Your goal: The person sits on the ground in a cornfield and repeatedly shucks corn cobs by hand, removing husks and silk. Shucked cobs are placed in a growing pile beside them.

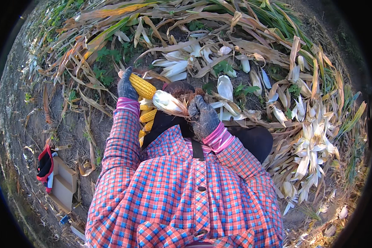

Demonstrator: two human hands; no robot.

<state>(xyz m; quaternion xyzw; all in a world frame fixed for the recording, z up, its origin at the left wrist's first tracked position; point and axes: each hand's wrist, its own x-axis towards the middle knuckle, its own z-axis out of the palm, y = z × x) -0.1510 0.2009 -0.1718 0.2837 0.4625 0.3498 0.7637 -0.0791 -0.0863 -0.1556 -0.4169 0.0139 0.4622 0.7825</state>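
Note:
My left hand (126, 86), in a grey knit glove, grips a yellow ear of corn (143, 87) at its upper left end. Bare kernels show on the half nearest that hand. Pale husk (168, 101) still wraps the other end, tapering to a dry tip on the right. At that tip my gloved right hand (202, 115) is closed, with its fingers around the husk end and brown silk; the exact grip is partly hidden. Below the held ear, several husked yellow ears (148, 116) lie beside my dark-clad leg, partly covered by my left sleeve.
Loose white husks (175, 68) lie on the soil ahead, and a larger husk heap (311, 148) is at right. Cut corn stalks and leaves (260, 34) arc across the far side. An open cardboard box (63, 183) with red-and-black cloth (46, 164) sits at lower left.

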